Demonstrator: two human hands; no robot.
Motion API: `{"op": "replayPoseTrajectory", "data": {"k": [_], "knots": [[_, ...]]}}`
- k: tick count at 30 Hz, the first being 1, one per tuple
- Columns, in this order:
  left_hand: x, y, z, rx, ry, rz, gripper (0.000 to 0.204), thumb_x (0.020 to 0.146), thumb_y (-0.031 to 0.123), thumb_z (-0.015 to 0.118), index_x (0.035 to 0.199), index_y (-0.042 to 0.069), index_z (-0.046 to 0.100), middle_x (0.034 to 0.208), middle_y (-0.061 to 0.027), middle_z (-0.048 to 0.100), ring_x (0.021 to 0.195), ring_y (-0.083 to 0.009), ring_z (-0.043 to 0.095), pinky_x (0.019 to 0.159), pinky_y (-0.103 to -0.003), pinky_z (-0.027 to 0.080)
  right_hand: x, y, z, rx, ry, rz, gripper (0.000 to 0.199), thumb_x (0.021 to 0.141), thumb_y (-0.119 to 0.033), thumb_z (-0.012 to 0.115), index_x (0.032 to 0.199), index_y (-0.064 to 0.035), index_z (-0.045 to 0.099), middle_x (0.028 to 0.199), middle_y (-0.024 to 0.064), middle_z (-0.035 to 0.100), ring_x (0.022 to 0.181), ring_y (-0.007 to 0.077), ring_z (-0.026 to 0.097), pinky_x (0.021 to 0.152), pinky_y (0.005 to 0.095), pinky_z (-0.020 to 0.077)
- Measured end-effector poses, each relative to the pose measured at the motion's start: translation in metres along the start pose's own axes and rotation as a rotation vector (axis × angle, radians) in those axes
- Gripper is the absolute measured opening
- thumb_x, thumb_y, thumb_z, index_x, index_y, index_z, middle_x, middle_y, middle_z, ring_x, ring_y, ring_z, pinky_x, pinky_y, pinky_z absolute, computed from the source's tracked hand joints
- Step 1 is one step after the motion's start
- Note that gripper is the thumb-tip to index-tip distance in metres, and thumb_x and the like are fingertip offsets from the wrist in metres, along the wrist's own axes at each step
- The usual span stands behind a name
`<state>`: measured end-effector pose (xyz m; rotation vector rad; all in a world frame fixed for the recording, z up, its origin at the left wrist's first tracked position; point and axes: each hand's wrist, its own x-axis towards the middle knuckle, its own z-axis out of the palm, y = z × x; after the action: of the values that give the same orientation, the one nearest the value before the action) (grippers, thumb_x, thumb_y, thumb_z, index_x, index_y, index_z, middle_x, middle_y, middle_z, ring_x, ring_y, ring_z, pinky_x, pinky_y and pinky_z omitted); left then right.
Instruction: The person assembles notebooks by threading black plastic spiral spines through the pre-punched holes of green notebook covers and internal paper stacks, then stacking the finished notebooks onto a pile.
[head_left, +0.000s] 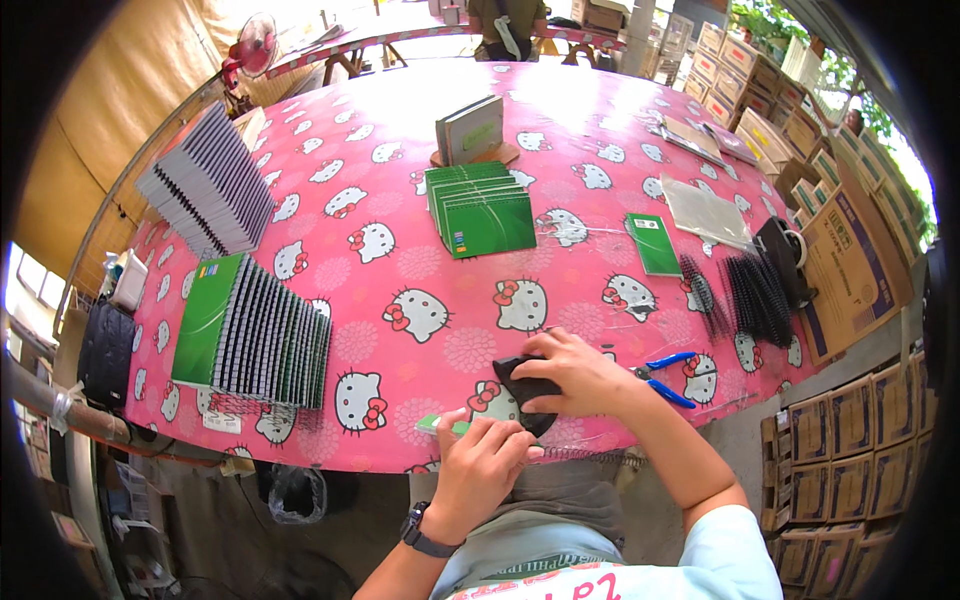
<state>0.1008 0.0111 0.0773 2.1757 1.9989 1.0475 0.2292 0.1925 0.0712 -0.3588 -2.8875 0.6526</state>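
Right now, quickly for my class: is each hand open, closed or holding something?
Left hand: fingers curled by a green notebook; grip hidden, cannot tell.
Right hand: closed on a black cloth.

- Bright daylight, mostly fr. top & upper R
- Heavy glare top ctr. on pink tablecloth (pixel 390 272), pattern washed out
- Greenery (pixel 770 20) upper R overexp.
- Floor (pixel 375 520) lower L dim, shadowy
- Fisheye: edges bent, blk corners
- Mid-frame fairly sharp; far bkgd soft

Person wearing a pale blue T-shirt (pixel 655 578).
Pink lettering (pixel 600 586) is crossing its front, short sleeves are covering the shoulders, and a black watch (pixel 424 532) is circling the wrist above the bare left hand (pixel 487 455).
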Motion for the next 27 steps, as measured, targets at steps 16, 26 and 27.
{"op": "replayPoseTrajectory", "data": {"k": [16,26,27], "knots": [[-0.013,-0.039,-0.011,0.053,0.067,-0.092,0.038,0.059,0.031,0.082,0.088,0.016,0.064,0.089,0.0033,0.060,0.098,-0.0170,0.055,0.103,-0.053,0.019,-0.028,-0.004,-0.006,0.091,0.065,0.116,0.066,0.055,-0.025,0.086,0.115,-0.0120,0.062,0.132,0.0200,0.046,0.120,0.0367,0.047,0.099,0.0442,0.0432],[-0.013,-0.046,-0.008,0.024,0.184,-0.100,0.028,0.058,0.030,0.082,0.074,0.016,0.063,0.076,0.0043,0.057,0.089,-0.0159,0.055,0.100,-0.052,0.023,-0.028,-0.016,-0.011,1.142,0.047,-0.211,0.068,0.066,-0.061,0.073,0.091,0.0013,0.070,0.125,0.0208,0.057,0.116,0.0326,0.055,0.101,0.0413,0.0375],[-0.015,-0.047,-0.007,0.029,0.185,-0.105,0.028,0.058,0.031,0.082,0.073,0.016,0.063,0.076,0.0044,0.057,0.089,-0.0158,0.055,0.100,-0.052,0.023,-0.025,-0.027,-0.011,1.073,-0.004,-0.230,0.065,0.067,-0.060,0.073,0.090,0.0013,0.070,0.124,0.0208,0.058,0.114,0.0331,0.056,0.100,0.0417,0.0385]]}}
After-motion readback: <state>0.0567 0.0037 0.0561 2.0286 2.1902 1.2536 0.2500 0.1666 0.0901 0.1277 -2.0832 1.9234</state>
